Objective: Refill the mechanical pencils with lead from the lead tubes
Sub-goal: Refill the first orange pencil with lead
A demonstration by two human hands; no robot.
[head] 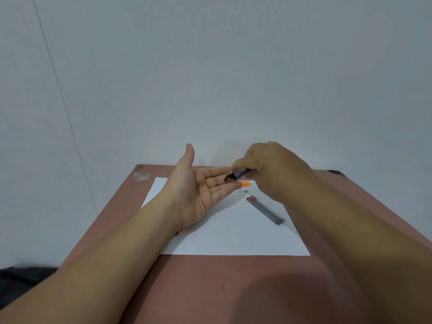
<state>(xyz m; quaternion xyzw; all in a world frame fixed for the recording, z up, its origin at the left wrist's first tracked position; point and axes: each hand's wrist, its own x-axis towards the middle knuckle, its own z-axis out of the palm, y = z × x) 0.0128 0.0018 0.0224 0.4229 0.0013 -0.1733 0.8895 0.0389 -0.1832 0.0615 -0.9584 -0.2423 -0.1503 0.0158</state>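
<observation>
Plain grey wall backs a brown table (210,288) carrying white paper (233,235). Over it the right hand (275,169) pinches a dark lead tube (237,175), tipped onto the left hand (203,185), whose grip is flat, palm up; likely shaking leads out. A second tube (265,209) lies at four o'clock. Next: catch leads, find a pencil.

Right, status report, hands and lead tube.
Left hand open, palm up. Right hand tipping a dark lead tube over it. Second tube on paper. Nothing blocking.
</observation>
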